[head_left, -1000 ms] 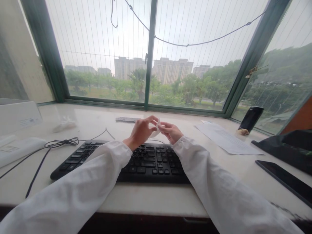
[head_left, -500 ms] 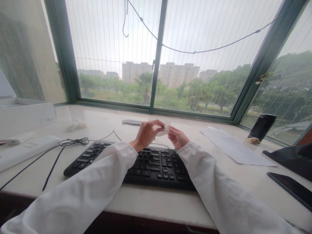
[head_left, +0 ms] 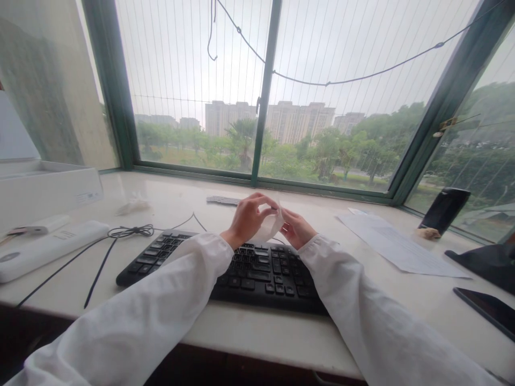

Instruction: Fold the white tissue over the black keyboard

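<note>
1. Both hands meet above the far edge of the black keyboard (head_left: 225, 268), which lies on the white desk (head_left: 249, 327) near its front edge
2. The left hand (head_left: 246, 220) has its fingers curled and pinched on a small white wipe (head_left: 269, 228), thumb on top; the right hand (head_left: 296, 228) nips the wipe's other edge between narrow fingertips
3. The wipe hangs slack between the two hands, just clear of the top key rows, and looks thin and half unfolded
4. As I judge it, the step in hand is opening or spreading the wipe; the next move calls for pulling its edges apart evenly with a light grip, so that the thin sheet does not tear or bunch
5. Whether anything small is wrapped inside the wipe cannot be told, since the fingers cover its middle
6. Toward the left edge lie a white box (head_left: 48, 190), a flat white device (head_left: 44, 249) and a coiled black cable (head_left: 129, 231); toward the right edge, papers (head_left: 402, 249) and a dark cylinder (head_left: 444, 209) by the window
7. A dark phone (head_left: 486, 308) at the right edge is cut off by the frame
</note>
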Demonstrator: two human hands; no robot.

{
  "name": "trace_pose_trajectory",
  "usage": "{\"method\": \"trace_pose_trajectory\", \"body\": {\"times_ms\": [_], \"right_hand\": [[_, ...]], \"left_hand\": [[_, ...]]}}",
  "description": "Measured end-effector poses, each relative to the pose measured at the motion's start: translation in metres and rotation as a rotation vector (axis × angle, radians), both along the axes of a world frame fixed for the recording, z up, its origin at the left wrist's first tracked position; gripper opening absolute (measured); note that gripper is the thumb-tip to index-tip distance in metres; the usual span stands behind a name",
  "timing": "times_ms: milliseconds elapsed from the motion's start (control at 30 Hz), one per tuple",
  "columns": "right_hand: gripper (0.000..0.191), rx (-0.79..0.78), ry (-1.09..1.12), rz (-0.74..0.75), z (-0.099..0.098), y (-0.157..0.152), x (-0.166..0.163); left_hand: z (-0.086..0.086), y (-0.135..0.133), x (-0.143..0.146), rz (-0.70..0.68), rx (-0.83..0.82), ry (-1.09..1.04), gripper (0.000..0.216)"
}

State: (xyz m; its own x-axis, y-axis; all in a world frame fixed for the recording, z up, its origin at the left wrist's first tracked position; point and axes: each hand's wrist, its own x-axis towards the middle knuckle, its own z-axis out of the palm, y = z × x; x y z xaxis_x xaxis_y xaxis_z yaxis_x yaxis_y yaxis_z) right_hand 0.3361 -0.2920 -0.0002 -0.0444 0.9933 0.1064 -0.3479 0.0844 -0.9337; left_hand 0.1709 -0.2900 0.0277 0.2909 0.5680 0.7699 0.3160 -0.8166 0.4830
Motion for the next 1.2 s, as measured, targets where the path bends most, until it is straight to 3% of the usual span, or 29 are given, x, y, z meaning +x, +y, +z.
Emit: {"method": "trace_pose_trajectory", "body": {"times_ms": [167, 433, 700, 867, 1000, 1200], "right_hand": [[0.038, 0.019, -0.005, 0.026, 0.002, -0.001, -0.001], [0.04, 0.008, -0.057, -0.082, 0.002, 0.001, 0.001], [0.042, 0.049, -0.163, -0.172, -0.002, 0.005, 0.002], [0.04, -0.026, -0.101, -0.126, -0.003, 0.005, 0.003], [0.033, -0.101, -0.08, 0.002, -0.002, 0.003, 0.001], [0.027, -0.002, -0.113, -0.024, -0.001, 0.002, 0.001]], "left_hand": [[-0.001, 0.001, 0.0, 0.05, 0.037, 0.01, 0.01], [-0.007, 0.001, 0.001, 0.186, 0.107, 0.172, 0.013], [-0.01, 0.005, -0.001, 0.178, 0.17, 0.245, 0.017], [-0.01, 0.008, 0.0, 0.134, 0.196, 0.199, 0.014], [-0.008, 0.005, 0.0, 0.127, 0.184, 0.164, 0.011], [-0.008, 0.005, -0.002, 0.161, 0.123, 0.177, 0.017]]}}
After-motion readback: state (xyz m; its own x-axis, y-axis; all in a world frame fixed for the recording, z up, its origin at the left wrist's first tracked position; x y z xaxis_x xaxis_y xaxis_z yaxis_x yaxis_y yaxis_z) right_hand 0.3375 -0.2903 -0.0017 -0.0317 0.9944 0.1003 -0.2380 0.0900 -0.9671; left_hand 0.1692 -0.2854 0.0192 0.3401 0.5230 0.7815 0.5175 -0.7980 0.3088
